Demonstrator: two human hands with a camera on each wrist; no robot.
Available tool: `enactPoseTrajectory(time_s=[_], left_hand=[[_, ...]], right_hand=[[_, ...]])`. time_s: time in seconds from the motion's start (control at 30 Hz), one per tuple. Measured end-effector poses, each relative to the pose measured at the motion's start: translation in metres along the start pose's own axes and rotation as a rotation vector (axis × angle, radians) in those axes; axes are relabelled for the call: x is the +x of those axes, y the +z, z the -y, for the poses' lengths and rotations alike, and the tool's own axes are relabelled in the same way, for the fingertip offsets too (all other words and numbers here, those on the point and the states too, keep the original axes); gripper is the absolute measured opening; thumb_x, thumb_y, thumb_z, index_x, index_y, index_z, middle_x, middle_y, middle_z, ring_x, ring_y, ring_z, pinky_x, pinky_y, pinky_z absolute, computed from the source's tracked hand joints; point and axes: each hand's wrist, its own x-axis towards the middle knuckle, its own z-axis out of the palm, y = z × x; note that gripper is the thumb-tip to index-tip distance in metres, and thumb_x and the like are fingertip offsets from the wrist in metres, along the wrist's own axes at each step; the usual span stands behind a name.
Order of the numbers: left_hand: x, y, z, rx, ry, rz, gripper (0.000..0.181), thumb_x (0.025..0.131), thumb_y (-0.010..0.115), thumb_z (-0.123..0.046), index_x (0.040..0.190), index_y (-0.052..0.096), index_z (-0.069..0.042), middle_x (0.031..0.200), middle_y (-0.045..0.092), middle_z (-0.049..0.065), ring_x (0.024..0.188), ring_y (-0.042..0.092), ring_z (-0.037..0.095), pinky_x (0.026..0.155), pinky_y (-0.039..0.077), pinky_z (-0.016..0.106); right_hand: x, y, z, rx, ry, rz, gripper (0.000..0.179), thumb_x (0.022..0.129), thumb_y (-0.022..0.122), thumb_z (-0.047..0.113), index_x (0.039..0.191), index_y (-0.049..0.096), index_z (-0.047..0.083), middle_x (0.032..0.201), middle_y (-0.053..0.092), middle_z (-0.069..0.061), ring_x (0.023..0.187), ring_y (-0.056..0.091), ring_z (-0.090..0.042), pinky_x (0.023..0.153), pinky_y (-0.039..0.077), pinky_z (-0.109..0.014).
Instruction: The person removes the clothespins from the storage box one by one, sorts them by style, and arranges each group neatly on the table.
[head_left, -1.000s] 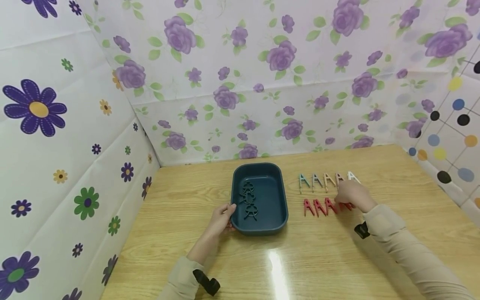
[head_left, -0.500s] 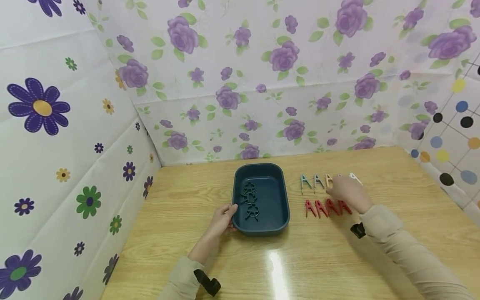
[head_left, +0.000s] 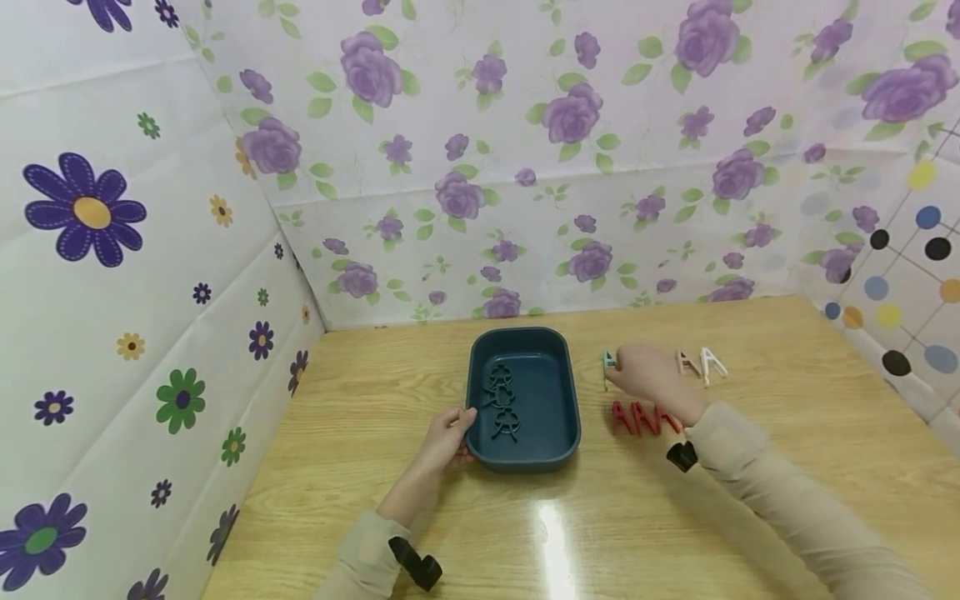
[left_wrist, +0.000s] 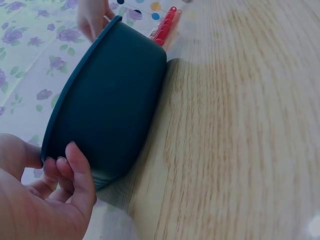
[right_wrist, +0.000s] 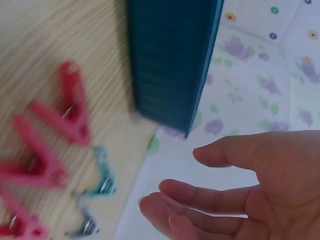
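Observation:
My left hand (head_left: 441, 440) grips the left side of a dark teal plastic tub (head_left: 547, 396). In the left wrist view, the thumb is at its rim and the fingers (left_wrist: 77, 167) press its outer wall. My right hand (head_left: 654, 379) hovers over a row of clothespins, hiding its middle. The right wrist view shows its thumb and fingers spread apart, with nothing between them. A teal clothespin (head_left: 608, 362) and a grey one (right_wrist: 86, 220) lie below its fingertips. Several red clothespins (head_left: 637, 418) form a nearer row.
Inside the tub, along its left side, lie several small dark ring-shaped pieces with thin legs (head_left: 506, 423). A brownish clothespin (head_left: 686, 364) and a white clothespin (head_left: 712, 365) are right of my right hand. Flowered sheets (head_left: 465, 242) hang behind the wooden table (head_left: 360, 375).
My right hand has moved left along the far clothespin row, from its right end toward the teal one. The left hand keeps its hold on the tub.

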Motion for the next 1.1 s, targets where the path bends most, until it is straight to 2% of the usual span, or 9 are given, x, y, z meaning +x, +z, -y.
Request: enactPoseTrajectory(time_s=[0.07, 0.13, 0.3, 0.5, 0.67, 0.73, 0.83, 0.97, 1.1], left_hand=[[-0.001, 0.0, -0.001, 0.003, -0.001, 0.008, 0.031, 0.102, 0.05, -0.026, 0.074, 0.042, -0.013, 0.059, 0.039, 0.0, 0.053, 0.043, 0.011, 0.056, 0.051, 0.026], [0.002, -0.001, 0.003, 0.001, -0.003, 0.01, 0.031, 0.102, 0.05, -0.027, 0.074, 0.043, -0.013, 0.059, 0.039, 0.0, 0.052, 0.043, 0.011, 0.056, 0.05, 0.026], [0.01, -0.001, 0.012, 0.003, 0.011, -0.012, 0.032, 0.1, 0.053, -0.032, 0.073, 0.046, -0.015, 0.058, 0.04, -0.002, 0.051, 0.043, 0.01, 0.053, 0.049, 0.025], [0.011, -0.001, 0.014, 0.021, 0.02, -0.016, 0.032, 0.1, 0.053, -0.034, 0.076, 0.046, -0.014, 0.057, 0.041, -0.003, 0.052, 0.043, 0.011, 0.053, 0.048, 0.025], [0.01, -0.002, 0.015, 0.02, 0.018, -0.014, 0.032, 0.101, 0.051, -0.034, 0.076, 0.044, -0.015, 0.057, 0.038, -0.004, 0.053, 0.041, 0.01, 0.054, 0.048, 0.024], [0.01, -0.002, 0.016, 0.018, 0.023, -0.017, 0.032, 0.101, 0.051, -0.033, 0.076, 0.044, -0.015, 0.056, 0.037, -0.005, 0.053, 0.04, 0.009, 0.053, 0.047, 0.023], [0.011, -0.002, 0.017, 0.023, 0.027, -0.022, 0.032, 0.101, 0.051, -0.032, 0.075, 0.044, -0.015, 0.055, 0.036, -0.005, 0.052, 0.041, 0.009, 0.052, 0.047, 0.023], [0.011, -0.001, 0.017, 0.034, 0.03, -0.023, 0.032, 0.101, 0.051, -0.032, 0.074, 0.044, -0.015, 0.057, 0.038, -0.004, 0.053, 0.043, 0.009, 0.053, 0.048, 0.024], [0.011, -0.001, 0.014, 0.026, 0.025, -0.018, 0.033, 0.101, 0.051, -0.032, 0.073, 0.044, -0.016, 0.057, 0.04, -0.003, 0.052, 0.044, 0.01, 0.053, 0.048, 0.025]], right_hand=[[0.005, 0.001, 0.009, -0.003, -0.026, 0.006, 0.045, 0.09, 0.055, 0.018, 0.051, 0.033, 0.017, 0.049, 0.021, 0.008, 0.047, 0.019, -0.008, 0.046, 0.02, -0.023], [0.01, 0.002, 0.02, -0.003, -0.057, 0.023, 0.038, 0.091, 0.057, 0.02, 0.056, 0.043, 0.015, 0.051, 0.032, 0.007, 0.048, 0.028, -0.009, 0.047, 0.025, -0.024], [0.019, 0.004, 0.05, 0.034, -0.165, 0.104, 0.022, 0.095, 0.06, 0.025, 0.078, 0.064, 0.011, 0.066, 0.057, -0.001, 0.056, 0.046, -0.013, 0.053, 0.036, -0.027], [0.029, 0.01, 0.079, 0.026, -0.238, 0.149, 0.02, 0.095, 0.061, 0.025, 0.083, 0.067, 0.011, 0.066, 0.059, 0.001, 0.055, 0.048, -0.012, 0.053, 0.038, -0.025], [0.037, 0.014, 0.099, 0.007, -0.224, 0.237, 0.024, 0.095, 0.06, 0.027, 0.082, 0.068, 0.009, 0.06, 0.052, 0.004, 0.05, 0.043, -0.009, 0.051, 0.036, -0.024], [0.042, 0.017, 0.108, -0.014, -0.204, 0.297, 0.03, 0.096, 0.06, 0.026, 0.071, 0.063, 0.009, 0.055, 0.044, 0.004, 0.048, 0.038, -0.01, 0.049, 0.034, -0.025], [0.047, 0.028, 0.121, -0.076, -0.162, 0.387, 0.036, 0.096, 0.06, 0.028, 0.064, 0.053, 0.013, 0.053, 0.041, 0.004, 0.048, 0.044, -0.011, 0.05, 0.037, -0.024], [0.051, 0.048, 0.137, -0.159, -0.091, 0.493, 0.026, 0.095, 0.059, 0.03, 0.076, 0.056, 0.012, 0.064, 0.051, 0.0, 0.063, 0.059, -0.017, 0.057, 0.043, -0.027], [0.053, 0.063, 0.152, -0.248, -0.037, 0.516, 0.022, 0.095, 0.058, 0.034, 0.09, 0.064, 0.013, 0.085, 0.06, -0.004, 0.073, 0.058, -0.019, 0.066, 0.046, -0.032]])
